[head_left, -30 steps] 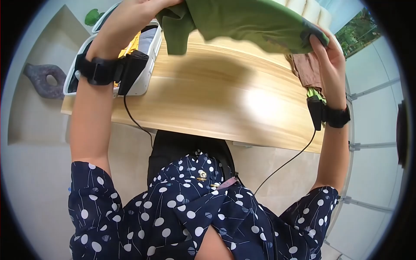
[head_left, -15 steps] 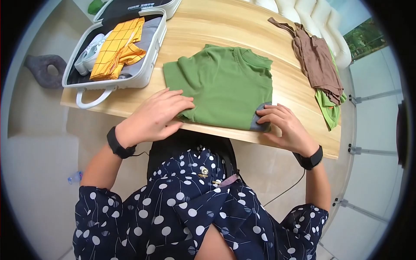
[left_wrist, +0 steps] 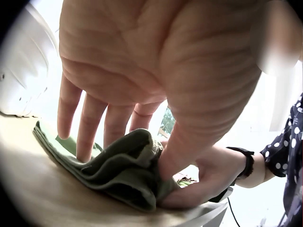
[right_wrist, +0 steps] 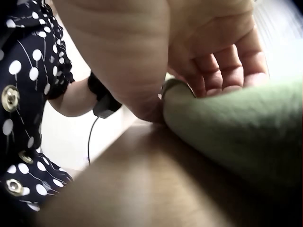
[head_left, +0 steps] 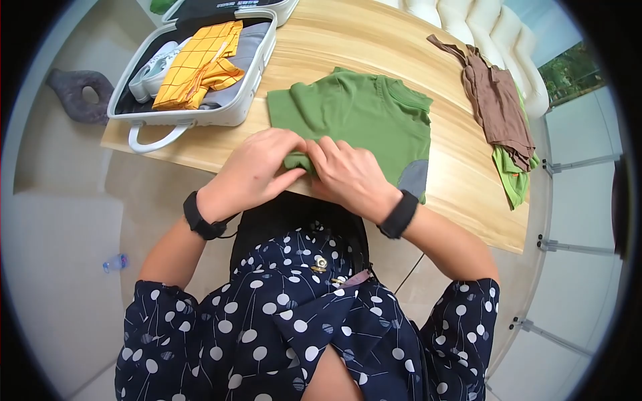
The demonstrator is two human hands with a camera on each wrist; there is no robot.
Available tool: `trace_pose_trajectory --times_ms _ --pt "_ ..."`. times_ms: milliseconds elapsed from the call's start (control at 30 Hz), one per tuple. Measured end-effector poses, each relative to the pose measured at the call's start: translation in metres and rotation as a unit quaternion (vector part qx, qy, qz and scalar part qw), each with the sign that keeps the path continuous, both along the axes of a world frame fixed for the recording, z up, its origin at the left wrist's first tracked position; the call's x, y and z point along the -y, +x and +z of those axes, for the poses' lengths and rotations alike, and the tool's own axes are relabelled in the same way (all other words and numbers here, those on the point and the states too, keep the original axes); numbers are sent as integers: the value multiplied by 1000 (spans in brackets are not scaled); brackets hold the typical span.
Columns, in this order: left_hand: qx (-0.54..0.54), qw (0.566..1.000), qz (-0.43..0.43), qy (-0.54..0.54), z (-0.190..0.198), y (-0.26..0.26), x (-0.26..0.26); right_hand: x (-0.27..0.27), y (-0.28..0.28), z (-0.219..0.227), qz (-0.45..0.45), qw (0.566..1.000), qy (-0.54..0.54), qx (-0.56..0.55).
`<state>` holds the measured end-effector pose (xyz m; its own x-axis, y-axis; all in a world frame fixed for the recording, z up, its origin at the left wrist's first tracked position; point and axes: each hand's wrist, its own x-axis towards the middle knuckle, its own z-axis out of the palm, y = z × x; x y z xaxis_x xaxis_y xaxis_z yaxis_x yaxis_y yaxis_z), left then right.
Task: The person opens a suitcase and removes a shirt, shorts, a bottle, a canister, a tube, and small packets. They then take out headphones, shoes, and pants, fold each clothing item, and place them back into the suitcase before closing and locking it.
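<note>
A green T-shirt (head_left: 354, 113) with a grey patch at its lower right lies folded near the table's front edge. At its near left corner my left hand (head_left: 257, 167) pinches the bunched edge, thumb below and fingers on top. The right hand (head_left: 351, 175) is right beside it and grips the same near edge. In the left wrist view, layered green folds (left_wrist: 128, 170) stand up between the left thumb and fingers. A rolled green edge (right_wrist: 213, 113) lies between the right thumb and curled fingers in the right wrist view.
On the table's left stands an open white suitcase (head_left: 231, 115) holding a yellow checked garment (head_left: 197, 63), white shoes (head_left: 155, 70) and grey cloth. Brown (head_left: 495, 100) and bright green clothes (head_left: 511, 177) lie at the right edge. A grey neck pillow (head_left: 79, 93) is left of the table.
The T-shirt, held up in the air a second ago, now lies folded on the table. My right hand has moved left from the grey patch to beside the left hand.
</note>
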<state>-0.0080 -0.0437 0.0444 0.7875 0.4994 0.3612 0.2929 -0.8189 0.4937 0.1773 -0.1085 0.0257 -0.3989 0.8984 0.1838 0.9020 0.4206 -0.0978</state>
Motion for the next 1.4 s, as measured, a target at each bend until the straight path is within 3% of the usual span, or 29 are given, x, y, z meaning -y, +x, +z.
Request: trace_pose_trajectory --times_ms 33,67,100,133,167,200,233,267,333,433,467,500,533,600,633,667,700,800,833,867,933,967,1000,1067,1200,1267,1333,1400 --pt "-2 1000 2 -5 4 2 5 -6 3 -4 -4 1000 11 10" --pt "48 997 57 -12 2 -2 5 -16 5 -4 -3 1000 14 13" --pt "97 989 113 -21 1 -5 7 -25 11 1 -2 998 -7 -62" --pt "97 988 116 -22 0 -9 11 -34 17 7 0 990 -31 -138" --pt "119 963 134 -202 -2 -11 16 -42 25 19 -27 970 -78 -227" --pt "137 905 147 -375 -5 -13 19 -49 33 28 -54 940 -124 -313" --pt "184 838 97 -505 -12 -5 22 -57 41 27 -63 924 -94 -365" --pt "152 780 72 -603 -9 5 26 -57 49 41 -101 888 -164 -417" --pt "144 785 37 -601 -14 29 38 -59 47 60 -101 801 -194 -558" --pt "245 775 -34 -582 -12 69 48 -58 47 81 -156 763 -186 -599" --pt "254 874 32 -414 -13 81 49 -55 47 87 -156 764 -184 -598" --pt "251 935 98 -229 -12 88 50 -49 48 94 -159 735 -167 -637" --pt "252 936 96 -228 -13 89 46 -46 48 98 -160 705 -149 -675" --pt "254 914 73 -307 -12 84 35 -47 67 101 -123 691 -111 -703" --pt "235 929 110 -265 -12 78 31 -44 75 107 -106 675 -110 -722" --pt "243 916 117 -297 -1 70 27 -40 84 114 -89 658 -109 -740" --pt "235 915 122 -303 11 60 17 -41 104 109 -54 675 -104 -728" --pt "262 920 138 -257 65 36 -8 -21 125 128 -84 591 -95 -797" --pt "285 930 99 -210 80 31 -16 -13 130 133 -94 575 -87 -808" --pt "307 936 61 -162 92 25 -25 -7 145 132 4 526 -159 -836" --pt "323 933 52 -148 110 15 -38 8 140 135 40 502 -177 -845" --pt "330 921 -6 -206 118 23 -38 15 136 137 18 484 -186 -855" --pt "361 907 -18 -215 124 28 -45 20 132 137 1 478 -173 -861" --pt "296 920 28 -254 140 31 -44 22 133 132 -4 465 -194 -864" --pt "209 929 -26 -303 125 42 -85 9 153 110 -52 462 -201 -862" --pt "199 938 -43 -280 123 57 -95 -4 157 107 -84 523 -138 -837" --pt "219 939 -62 -259 126 67 -103 -10 163 109 -59 536 -128 -833" --pt "233 951 -89 -181 134 72 -103 -11 155 116 -125 560 -43 -818"
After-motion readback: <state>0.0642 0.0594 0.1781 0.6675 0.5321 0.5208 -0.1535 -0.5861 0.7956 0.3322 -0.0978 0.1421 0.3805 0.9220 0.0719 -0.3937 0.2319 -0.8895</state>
